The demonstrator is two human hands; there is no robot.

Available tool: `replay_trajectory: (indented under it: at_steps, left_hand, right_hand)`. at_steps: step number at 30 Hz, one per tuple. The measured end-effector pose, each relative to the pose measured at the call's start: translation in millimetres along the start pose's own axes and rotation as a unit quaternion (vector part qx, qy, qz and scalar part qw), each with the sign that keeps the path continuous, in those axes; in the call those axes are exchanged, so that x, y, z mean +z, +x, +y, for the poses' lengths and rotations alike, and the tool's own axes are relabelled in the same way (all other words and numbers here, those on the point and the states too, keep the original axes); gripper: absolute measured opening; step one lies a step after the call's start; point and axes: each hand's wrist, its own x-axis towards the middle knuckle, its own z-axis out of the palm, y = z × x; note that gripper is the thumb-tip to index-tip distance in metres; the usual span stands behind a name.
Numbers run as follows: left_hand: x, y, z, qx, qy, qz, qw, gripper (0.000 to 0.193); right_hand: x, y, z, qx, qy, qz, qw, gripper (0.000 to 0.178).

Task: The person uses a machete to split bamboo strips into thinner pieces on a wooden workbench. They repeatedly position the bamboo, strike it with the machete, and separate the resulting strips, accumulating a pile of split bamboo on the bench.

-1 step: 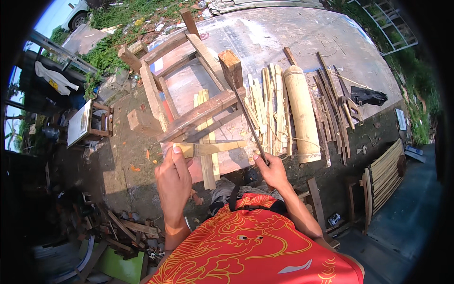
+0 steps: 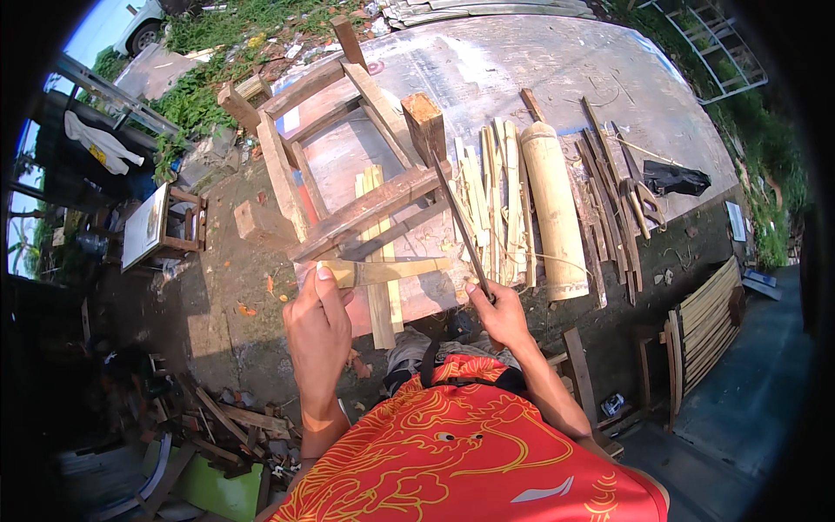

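Pinched in my left hand (image 2: pixel 317 326), between thumb and fingers, is a split bamboo piece (image 2: pixel 391 271) that tapers toward its right end. My right hand (image 2: pixel 499 315) is wrapped round the near end of a long, narrow dark blade (image 2: pixel 464 228), most likely a knife; its handle is hidden in the fist. The blade slants up and left, its far end at the post of a wooden frame with legs (image 2: pixel 365 213), which lies upturned on the worktable. Below the bamboo piece, two pale strips (image 2: pixel 380 300) lie on the table, partly under the frame.
Right of the frame lie several bamboo strips (image 2: pixel 496 196), a thick bamboo section (image 2: pixel 554 209) and dark wood slats (image 2: pixel 609 204). A handsaw (image 2: pixel 648 207) and black bag (image 2: pixel 676 177) rest on the worktable (image 2: pixel 539 70). A small stool (image 2: pixel 165 228) stands left; scrap wood (image 2: pixel 248 418) litters the ground.
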Motion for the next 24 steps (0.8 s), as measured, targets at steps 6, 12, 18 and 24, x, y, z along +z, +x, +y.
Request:
replay_trajectory:
  at_steps: [6,12,18,24]
  left_hand:
    - [3.0,-1.8,2.0,0.009,-0.052,-0.01,0.999,0.044]
    - [29.1,0.0,-2.7,-0.057,-0.186,-0.048,0.98,0.046]
    - [21.3,-8.2,-12.0,-0.149,-0.326,-0.183,0.915,0.049]
    - [14.7,-27.3,-20.0,-0.203,-0.318,-0.245,0.893,0.051]
  right_hand:
    - [-13.1,-1.6,14.5,0.078,0.083,0.009,0.993,0.038]
    - [-21.4,-1.9,26.0,0.065,0.04,0.035,0.996,0.042]
    - [0.4,-7.6,-0.1,-0.027,0.046,-0.021,0.998,0.052]
    - [6.8,-46.4,-50.1,-0.175,0.018,-0.117,0.977,0.048]
